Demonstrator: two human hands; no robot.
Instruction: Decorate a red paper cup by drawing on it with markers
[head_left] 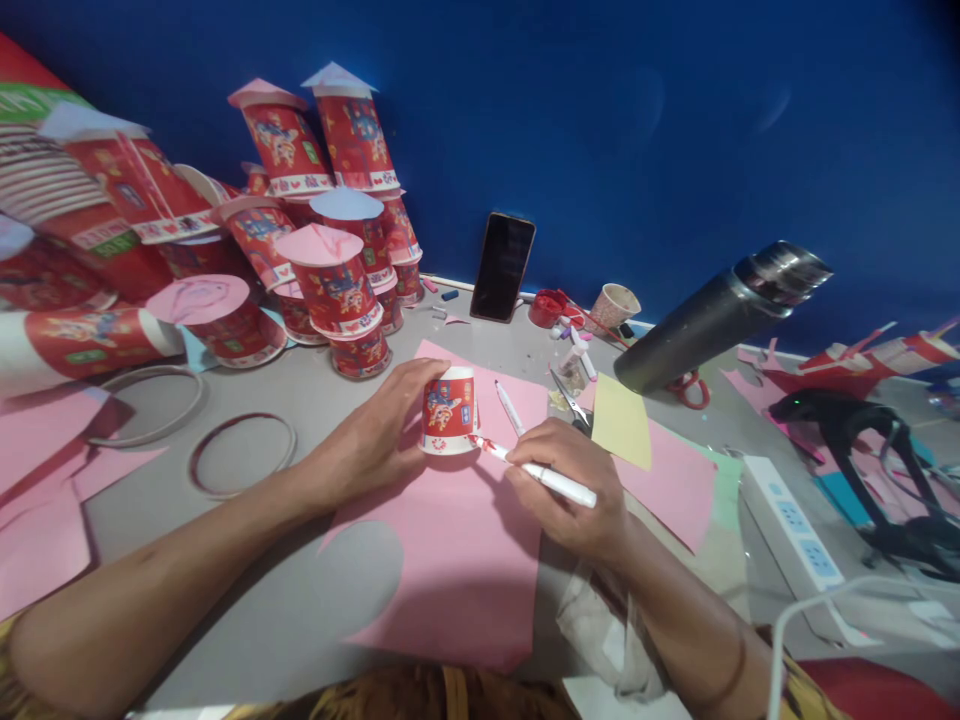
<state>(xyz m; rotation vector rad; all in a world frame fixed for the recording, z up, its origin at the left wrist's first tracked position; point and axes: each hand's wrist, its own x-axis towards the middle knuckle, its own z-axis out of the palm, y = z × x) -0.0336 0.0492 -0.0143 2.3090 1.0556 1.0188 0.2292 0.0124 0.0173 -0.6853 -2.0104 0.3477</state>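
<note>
My left hand (375,430) grips a red printed paper cup (448,408) that stands upside down on a pink paper sheet (450,560). My right hand (574,485) holds a white marker (551,478), its tip touching the sheet at the cup's rim on the right side. A round hole is cut out of the sheet's left part. A second white pen (510,405) lies on the sheet just behind the cup.
Several upturned red cups with paper lids (334,275) are piled at the back left. A phone (502,266) leans on the blue wall. Scissors (571,402), a yellow paper (622,420), a dark flask (712,315) and a power strip (787,520) lie to the right.
</note>
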